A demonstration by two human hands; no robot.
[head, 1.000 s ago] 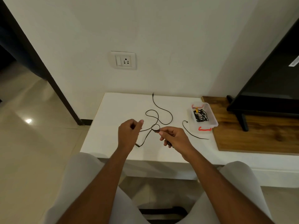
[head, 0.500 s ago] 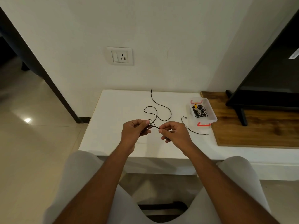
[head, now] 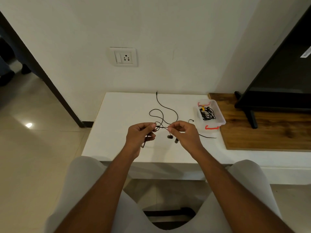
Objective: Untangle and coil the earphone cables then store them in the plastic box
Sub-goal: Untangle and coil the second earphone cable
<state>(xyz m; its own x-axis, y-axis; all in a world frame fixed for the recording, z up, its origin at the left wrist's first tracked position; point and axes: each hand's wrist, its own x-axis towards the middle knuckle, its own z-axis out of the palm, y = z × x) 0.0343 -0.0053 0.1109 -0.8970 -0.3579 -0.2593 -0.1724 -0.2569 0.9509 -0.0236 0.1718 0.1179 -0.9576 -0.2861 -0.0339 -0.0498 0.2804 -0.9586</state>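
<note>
L hand (head: 140,134) pinches thin black earphone cable (head: 161,113) at a knot above white worktop (head: 117,125); R hand (head: 184,134) pinches same cable, two earbuds dangling beneath. Cable's loops trail on worktop behind. Far R: clear plastic box w/ red clips (head: 219,116), holding more black cables.

White table (head: 117,140): black earphone cable (head: 168,109), plastic box (head: 220,117).

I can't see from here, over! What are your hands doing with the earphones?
Both hands, left and right, pinching the black earphone cable at a knot. Plastic box open, holds other cables. Nothing in the way.
</note>
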